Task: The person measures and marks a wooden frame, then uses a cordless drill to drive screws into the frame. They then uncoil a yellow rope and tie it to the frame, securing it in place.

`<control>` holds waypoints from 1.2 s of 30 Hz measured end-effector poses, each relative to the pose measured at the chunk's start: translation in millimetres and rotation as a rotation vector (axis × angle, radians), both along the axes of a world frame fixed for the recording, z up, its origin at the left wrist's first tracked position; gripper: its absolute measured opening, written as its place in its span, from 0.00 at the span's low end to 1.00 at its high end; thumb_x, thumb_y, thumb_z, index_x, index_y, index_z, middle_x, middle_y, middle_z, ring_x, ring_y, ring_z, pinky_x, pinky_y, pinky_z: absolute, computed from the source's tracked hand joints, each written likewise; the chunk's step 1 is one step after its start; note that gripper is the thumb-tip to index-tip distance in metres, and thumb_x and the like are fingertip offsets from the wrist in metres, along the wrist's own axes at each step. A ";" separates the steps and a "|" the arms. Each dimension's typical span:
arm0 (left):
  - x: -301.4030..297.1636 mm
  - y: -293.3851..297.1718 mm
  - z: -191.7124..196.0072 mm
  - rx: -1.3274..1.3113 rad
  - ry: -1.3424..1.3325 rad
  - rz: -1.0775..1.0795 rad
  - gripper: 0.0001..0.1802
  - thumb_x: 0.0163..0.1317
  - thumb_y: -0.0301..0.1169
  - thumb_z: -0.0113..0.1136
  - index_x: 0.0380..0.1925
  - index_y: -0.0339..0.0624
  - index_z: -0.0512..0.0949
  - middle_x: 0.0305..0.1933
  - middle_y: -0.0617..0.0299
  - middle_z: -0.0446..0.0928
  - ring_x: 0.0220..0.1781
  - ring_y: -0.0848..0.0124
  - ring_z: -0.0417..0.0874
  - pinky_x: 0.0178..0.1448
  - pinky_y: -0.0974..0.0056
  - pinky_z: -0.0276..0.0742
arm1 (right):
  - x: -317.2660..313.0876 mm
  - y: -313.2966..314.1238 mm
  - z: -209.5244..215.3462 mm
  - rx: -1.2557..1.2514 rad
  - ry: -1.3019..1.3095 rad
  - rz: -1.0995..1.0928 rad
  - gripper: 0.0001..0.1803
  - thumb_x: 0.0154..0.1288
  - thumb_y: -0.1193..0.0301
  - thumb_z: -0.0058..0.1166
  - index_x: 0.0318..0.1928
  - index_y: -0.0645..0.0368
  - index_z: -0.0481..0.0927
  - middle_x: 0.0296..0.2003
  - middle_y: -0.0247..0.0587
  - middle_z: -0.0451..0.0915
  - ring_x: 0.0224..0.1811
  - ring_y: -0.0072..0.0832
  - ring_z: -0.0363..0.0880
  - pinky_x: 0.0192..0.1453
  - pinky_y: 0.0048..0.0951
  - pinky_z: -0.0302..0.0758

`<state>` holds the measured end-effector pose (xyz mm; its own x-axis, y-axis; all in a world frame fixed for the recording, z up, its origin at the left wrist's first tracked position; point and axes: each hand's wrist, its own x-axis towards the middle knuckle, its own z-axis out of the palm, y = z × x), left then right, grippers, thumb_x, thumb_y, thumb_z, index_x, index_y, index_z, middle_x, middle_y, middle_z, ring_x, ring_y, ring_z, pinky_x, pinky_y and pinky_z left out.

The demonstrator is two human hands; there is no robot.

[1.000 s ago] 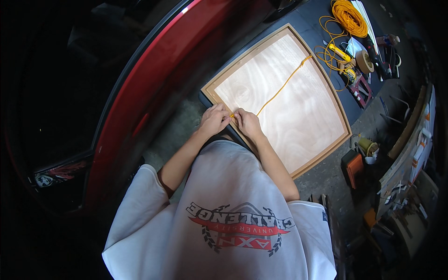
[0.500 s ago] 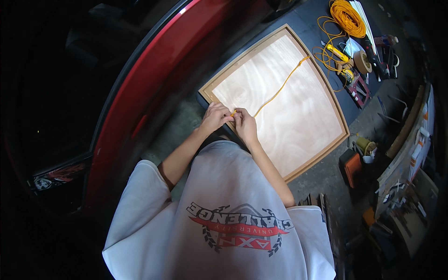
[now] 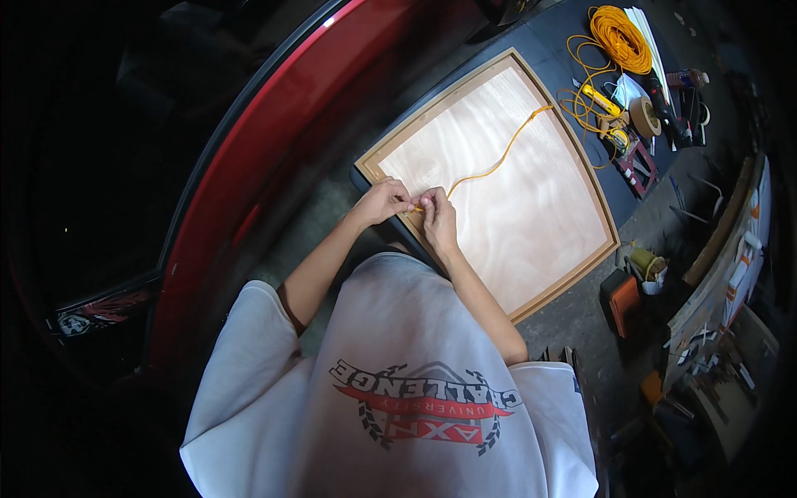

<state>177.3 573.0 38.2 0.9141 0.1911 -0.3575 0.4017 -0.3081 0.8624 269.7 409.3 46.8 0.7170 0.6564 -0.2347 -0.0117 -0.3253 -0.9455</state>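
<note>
A framed pale plywood panel (image 3: pixel 531 224) lies flat on a dark bench. An orange cord (image 3: pixel 498 162) runs across the panel from a coil (image 3: pixel 621 37) at the back right to my hands. My left hand (image 3: pixel 383 202) and my right hand (image 3: pixel 436 217) meet at the panel's near left edge. Both pinch the end of the cord between their fingertips. The cord's tip is hidden by my fingers.
A red curved car body (image 3: pixel 249 166) runs along the left. Tape roll (image 3: pixel 644 116), tape measure (image 3: pixel 616 137) and small tools lie at the back right of the bench. An orange box (image 3: pixel 624 300) and a small can (image 3: pixel 649 264) sit on the floor at the right, beside cluttered shelves (image 3: pixel 722 332).
My hands stay together on the cord's end; their fingers shift slightly. The view has tilted a little, so the panel sits a bit differently in the picture.
</note>
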 end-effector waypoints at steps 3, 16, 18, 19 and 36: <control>-2.0 0.7 -3.8 0.127 -0.069 -0.082 0.09 0.55 0.33 0.74 0.33 0.41 0.87 0.38 0.57 0.83 0.48 0.58 0.81 0.57 0.57 0.76 | -1.8 0.0 -3.8 0.021 0.050 0.022 0.04 0.78 0.77 0.48 0.42 0.64 0.72 0.30 0.47 0.82 0.31 0.37 0.80 0.41 0.36 0.77; 2.4 1.3 -7.3 0.147 -0.022 -0.121 0.08 0.48 0.30 0.76 0.28 0.42 0.87 0.34 0.59 0.80 0.47 0.58 0.79 0.56 0.57 0.75 | 7.5 9.8 17.3 -0.046 0.200 0.142 0.05 0.79 0.77 0.45 0.40 0.61 0.72 0.25 0.39 0.77 0.24 0.27 0.75 0.31 0.31 0.73; 2.5 -2.5 -5.7 0.226 -0.002 -0.123 0.07 0.48 0.30 0.77 0.27 0.43 0.88 0.33 0.59 0.80 0.47 0.58 0.79 0.56 0.56 0.75 | 11.3 9.7 24.0 -0.066 0.078 0.180 0.05 0.77 0.78 0.46 0.38 0.61 0.72 0.24 0.46 0.77 0.25 0.35 0.77 0.32 0.34 0.74; 3.3 -3.5 -4.7 0.268 0.013 -0.129 0.07 0.48 0.30 0.77 0.26 0.44 0.88 0.33 0.59 0.80 0.47 0.58 0.78 0.56 0.56 0.75 | 13.6 9.4 26.8 -0.067 0.009 0.187 0.05 0.76 0.79 0.47 0.37 0.61 0.72 0.24 0.49 0.77 0.26 0.39 0.79 0.33 0.36 0.75; 8.3 3.0 -6.6 0.035 0.246 0.028 0.11 0.58 0.34 0.74 0.31 0.37 0.87 0.33 0.51 0.84 0.40 0.61 0.85 0.49 0.58 0.79 | 22.2 -12.7 4.6 -0.305 -0.866 0.628 0.11 0.68 0.66 0.56 0.46 0.58 0.83 0.46 0.43 0.78 0.60 0.40 0.73 0.69 0.46 0.66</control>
<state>185.5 575.9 31.6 0.7946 0.2313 -0.5614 0.6070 -0.3218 0.7266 291.9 396.6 51.4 0.2769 0.9605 -0.0291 0.8623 -0.2617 -0.4335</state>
